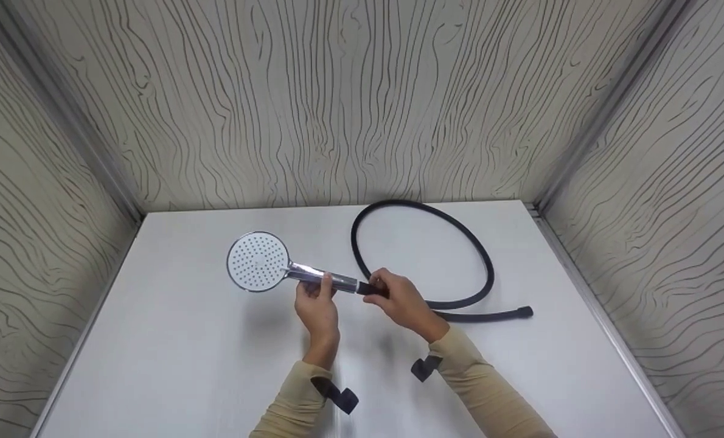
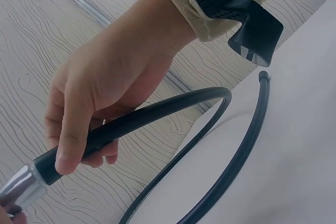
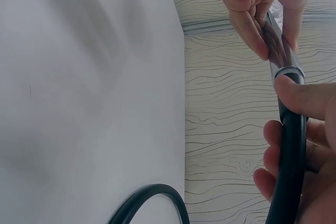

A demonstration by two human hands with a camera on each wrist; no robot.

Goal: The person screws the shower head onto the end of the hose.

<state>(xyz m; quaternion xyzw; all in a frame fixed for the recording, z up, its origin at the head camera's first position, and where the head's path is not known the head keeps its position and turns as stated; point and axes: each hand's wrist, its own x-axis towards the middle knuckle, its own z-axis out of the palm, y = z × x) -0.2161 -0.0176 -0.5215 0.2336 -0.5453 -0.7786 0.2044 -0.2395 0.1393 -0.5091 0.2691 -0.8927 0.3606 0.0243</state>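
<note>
A chrome shower head (image 1: 257, 261) with a round white nozzle face is held above the table. My left hand (image 1: 319, 307) grips its chrome handle (image 1: 316, 275), thumb on the near side. My right hand (image 1: 401, 299) pinches the black end of a shower hose (image 1: 490, 267) against the handle's end. In the right wrist view, the black hose end (image 3: 291, 114) meets the chrome collar, with my right thumb over the joint. The left wrist view shows my right hand (image 2: 100, 93) with fingers curled round the hose and its end set against the chrome handle (image 2: 23, 190).
The hose loops over the back right of the white table (image 1: 173, 340), its free end (image 1: 525, 312) pointing right. Wood-grain panels (image 1: 337, 103) enclose the table at the back and both sides. Black straps (image 1: 337, 395) hang at both wrists.
</note>
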